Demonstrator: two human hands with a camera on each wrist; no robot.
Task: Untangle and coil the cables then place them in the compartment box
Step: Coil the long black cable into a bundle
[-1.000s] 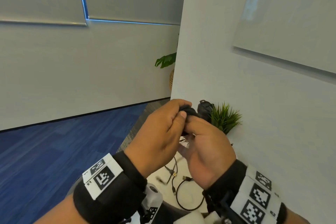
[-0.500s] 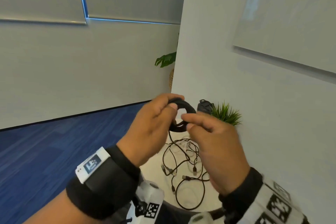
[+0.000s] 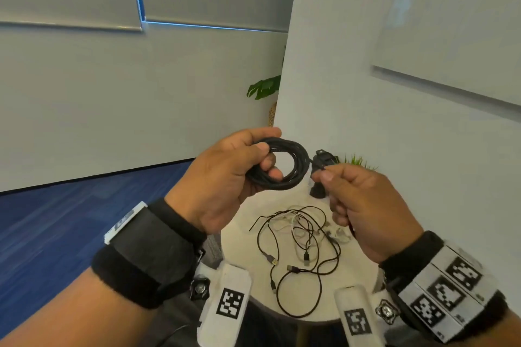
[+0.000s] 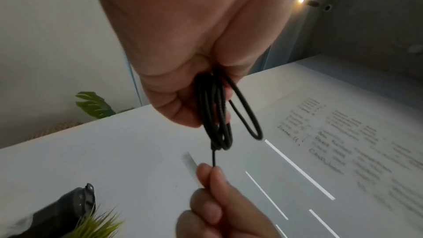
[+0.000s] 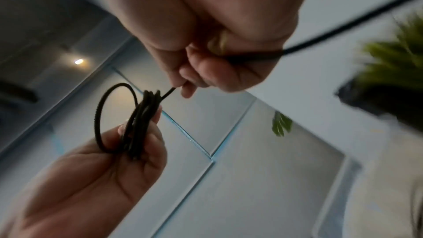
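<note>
While left hand (image 3: 222, 177) grips one coil (image 3: 277, 163), right hand (image 3: 363, 205) pinches its tail.

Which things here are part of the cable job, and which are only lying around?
Job: black coiled cable in left hand; its end pinched by right hand; tangled cables on round table.
Not job: small green plant; black device.

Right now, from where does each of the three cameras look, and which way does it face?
Head: on the head, facing forward and down at both hands, the black coil, tangled cables and round table.
Left wrist: under the left hand, looking along it at the coil; right fingertips show.
Right wrist: under the right hand, facing the left hand.
All share the coil.
</note>
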